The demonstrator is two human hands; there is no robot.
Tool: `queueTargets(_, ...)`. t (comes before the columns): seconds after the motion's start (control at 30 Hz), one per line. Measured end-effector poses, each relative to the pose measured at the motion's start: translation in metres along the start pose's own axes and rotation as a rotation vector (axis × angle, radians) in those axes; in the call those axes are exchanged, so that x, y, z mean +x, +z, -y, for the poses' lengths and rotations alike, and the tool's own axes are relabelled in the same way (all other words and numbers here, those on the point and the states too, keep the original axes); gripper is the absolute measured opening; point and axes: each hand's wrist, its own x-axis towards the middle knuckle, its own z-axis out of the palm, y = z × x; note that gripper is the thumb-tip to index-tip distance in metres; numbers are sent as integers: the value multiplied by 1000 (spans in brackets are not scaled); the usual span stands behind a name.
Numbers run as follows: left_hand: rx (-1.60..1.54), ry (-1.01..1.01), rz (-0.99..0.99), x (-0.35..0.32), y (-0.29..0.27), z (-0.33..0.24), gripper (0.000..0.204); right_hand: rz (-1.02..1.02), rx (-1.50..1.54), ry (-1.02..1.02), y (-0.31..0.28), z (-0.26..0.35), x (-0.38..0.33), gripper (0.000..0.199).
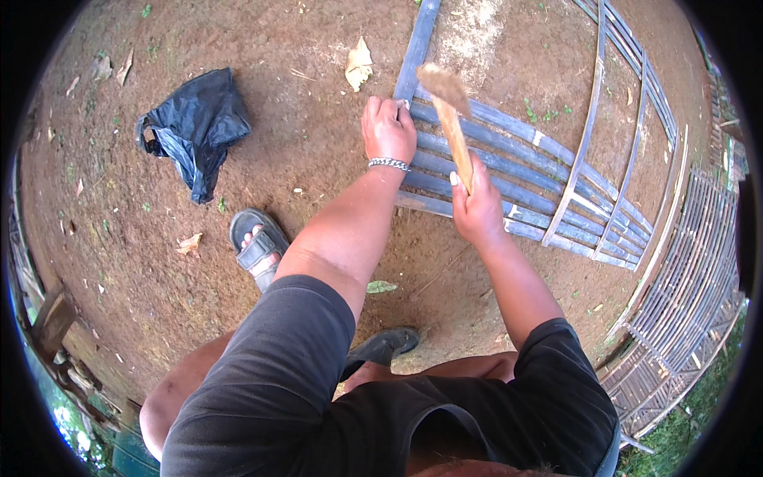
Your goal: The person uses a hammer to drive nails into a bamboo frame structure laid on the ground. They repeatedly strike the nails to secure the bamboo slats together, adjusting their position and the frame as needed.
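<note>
We hold one hammer (455,137) in our right fingers (480,181); our left fingers (388,111) curl at one bamboo lattice (517,164)'s left end, grip unclear.

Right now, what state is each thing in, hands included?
Wooden-handled tool: held over the bamboo slats, head blurred
Right hand: closed around the tool
Left hand: curled at the slats' ends
Bamboo slats: side by side, crossed by strips
Black plastic bag: crumpled
Left sandal: worn
Bracelet: worn
</note>
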Motion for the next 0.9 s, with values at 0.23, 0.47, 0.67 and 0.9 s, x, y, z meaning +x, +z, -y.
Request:
queueTargets(0.23, 5, -8, -8, 1, -1, -3, 5, 55, -102, 134, 6, -10, 2, 51)
queueTargets(0.47, 29, -7, -7, 0, 1, 0, 7, 193, -166, 232, 11, -16, 3, 51)
queueTargets(0.67, 12, -3, 1, 0, 1, 0, 6, 71, -62, 152, 10, -10, -2, 51)
queueTargets(0.9, -6, -26, 4, -2, 0, -1, 8, 55, -97, 220, 6, -13, -3, 52)
